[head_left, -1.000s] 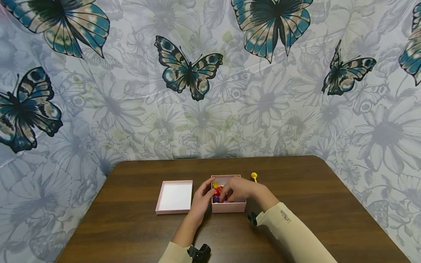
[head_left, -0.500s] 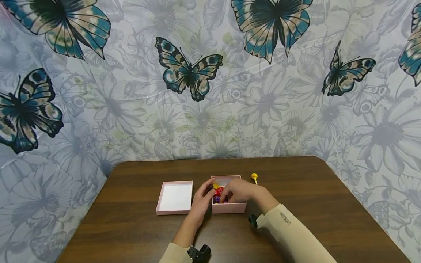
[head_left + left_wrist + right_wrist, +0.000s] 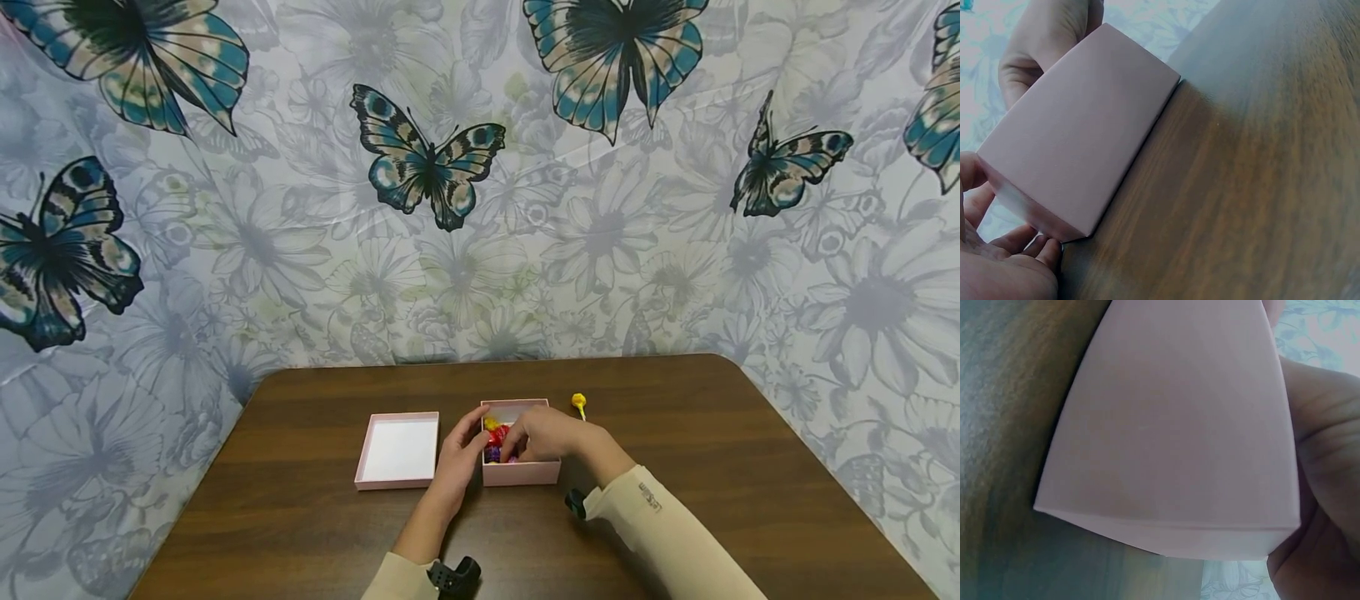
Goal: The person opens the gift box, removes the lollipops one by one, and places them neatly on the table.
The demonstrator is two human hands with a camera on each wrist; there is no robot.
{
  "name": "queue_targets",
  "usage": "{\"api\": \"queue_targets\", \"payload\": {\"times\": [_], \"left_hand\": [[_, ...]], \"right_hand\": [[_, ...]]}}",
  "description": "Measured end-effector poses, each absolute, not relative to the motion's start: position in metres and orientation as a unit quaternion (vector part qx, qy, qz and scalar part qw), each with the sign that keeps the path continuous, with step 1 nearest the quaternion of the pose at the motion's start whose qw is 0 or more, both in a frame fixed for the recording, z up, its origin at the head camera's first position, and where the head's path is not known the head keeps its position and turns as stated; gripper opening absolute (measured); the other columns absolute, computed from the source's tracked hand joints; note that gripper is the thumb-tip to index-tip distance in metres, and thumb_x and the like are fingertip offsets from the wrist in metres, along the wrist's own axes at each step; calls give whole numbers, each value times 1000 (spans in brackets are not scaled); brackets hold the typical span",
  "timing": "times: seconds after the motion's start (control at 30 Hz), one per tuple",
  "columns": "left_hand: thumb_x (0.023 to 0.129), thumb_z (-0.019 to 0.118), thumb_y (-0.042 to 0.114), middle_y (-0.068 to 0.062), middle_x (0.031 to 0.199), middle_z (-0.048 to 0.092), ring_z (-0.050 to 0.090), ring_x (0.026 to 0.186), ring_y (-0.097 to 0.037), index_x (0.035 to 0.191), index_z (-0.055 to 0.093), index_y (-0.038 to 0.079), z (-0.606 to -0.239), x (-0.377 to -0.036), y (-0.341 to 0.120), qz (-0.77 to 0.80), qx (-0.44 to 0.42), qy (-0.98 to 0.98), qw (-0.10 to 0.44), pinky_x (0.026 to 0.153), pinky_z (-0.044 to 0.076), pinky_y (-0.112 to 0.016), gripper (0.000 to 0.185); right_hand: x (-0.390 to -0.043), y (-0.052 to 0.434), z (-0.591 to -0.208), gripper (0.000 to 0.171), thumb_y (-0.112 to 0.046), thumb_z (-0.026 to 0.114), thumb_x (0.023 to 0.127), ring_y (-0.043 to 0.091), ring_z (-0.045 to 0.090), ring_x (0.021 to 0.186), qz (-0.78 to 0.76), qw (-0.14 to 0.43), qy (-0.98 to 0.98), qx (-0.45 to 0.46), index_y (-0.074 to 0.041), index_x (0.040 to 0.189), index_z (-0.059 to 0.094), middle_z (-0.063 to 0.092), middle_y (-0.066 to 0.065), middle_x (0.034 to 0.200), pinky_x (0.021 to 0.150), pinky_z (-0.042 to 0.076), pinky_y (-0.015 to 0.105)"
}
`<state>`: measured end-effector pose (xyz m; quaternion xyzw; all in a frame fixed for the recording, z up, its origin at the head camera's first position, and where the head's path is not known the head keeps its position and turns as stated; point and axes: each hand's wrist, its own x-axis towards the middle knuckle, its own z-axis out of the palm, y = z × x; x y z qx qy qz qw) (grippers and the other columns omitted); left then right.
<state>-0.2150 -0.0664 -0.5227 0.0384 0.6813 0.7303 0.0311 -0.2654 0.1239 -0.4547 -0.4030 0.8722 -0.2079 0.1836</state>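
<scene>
Right hand (image 3: 551,433): fingers curled down over the open top of the small pink box (image 3: 521,472), fingertips in among the wrapped sweets (image 3: 497,442). Cannot tell whether a sweet is actually pinched; the fingertips are hidden by the hand's own back. In the right wrist view the palm (image 3: 1322,487) lies against the box's outer wall (image 3: 1179,425).

Left hand (image 3: 457,458): cupped against the left wall of the same box, thumb up near the rim, fingers lying along the side and loosely bent. In the left wrist view the fingers (image 3: 1022,240) touch the box's near corner (image 3: 1079,144), steadying it rather than wrapping it.

Box: sits upright on the brown wooden table (image 3: 675,433), near the middle, between the two hands. Red, yellow and purple wrappers show inside.

Lid (image 3: 398,450): pink, lying inside-up, white interior showing, just beside the left hand, apart from the box.

Yellow lollipop (image 3: 579,402): on the table just beyond the box's far right corner, not touching it.

Both forearms in cream sleeves (image 3: 660,525), a black strap at each wrist.

Behind the table: curtain (image 3: 480,208) printed with grey flowers and teal butterflies.
</scene>
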Motion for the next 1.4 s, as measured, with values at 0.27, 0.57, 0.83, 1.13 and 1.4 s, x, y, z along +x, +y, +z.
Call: {"api": "queue_targets", "payload": {"times": [0.27,0.57,0.83,1.13,1.4], "left_hand": [[102,52,14,-10,159,40,32,150,-34,145,51,18,-521,-216,-66,729,36,683,30,122,26,-55,43],[103,51,13,-11,159,40,32,150,-35,145,51,17,-522,-216,-65,728,39,683,31,122,26,-56,43],[102,52,13,-11,158,41,33,149,-33,145,51,16,-521,-216,-66,734,39,678,26,122,27,-54,43],[103,51,14,-11,160,39,31,150,-35,147,49,16,-519,-214,-67,734,38,678,35,121,28,-55,44],[104,50,14,-10,160,38,31,150,-35,147,49,19,-519,-212,-66,731,34,680,42,121,29,-56,44]], "right_hand": [[-265,126,-452,13,-17,79,85,3,63,82,-254,189,859,-401,-27,94,80,74,-16,89,78,56,21],[-265,129,-454,13,-20,77,88,5,61,81,-299,183,854,-385,-25,99,79,74,-17,92,73,55,23],[-266,129,-455,15,-24,77,88,6,66,88,-346,165,840,-384,-20,103,78,75,-11,93,86,58,34],[-263,131,-453,23,-23,76,89,9,65,88,-380,109,843,-365,-18,110,77,76,-4,104,79,57,29],[-259,136,-449,28,-22,76,89,18,70,96,-415,61,836,-355,-11,114,75,75,1,109,85,59,33]]}}
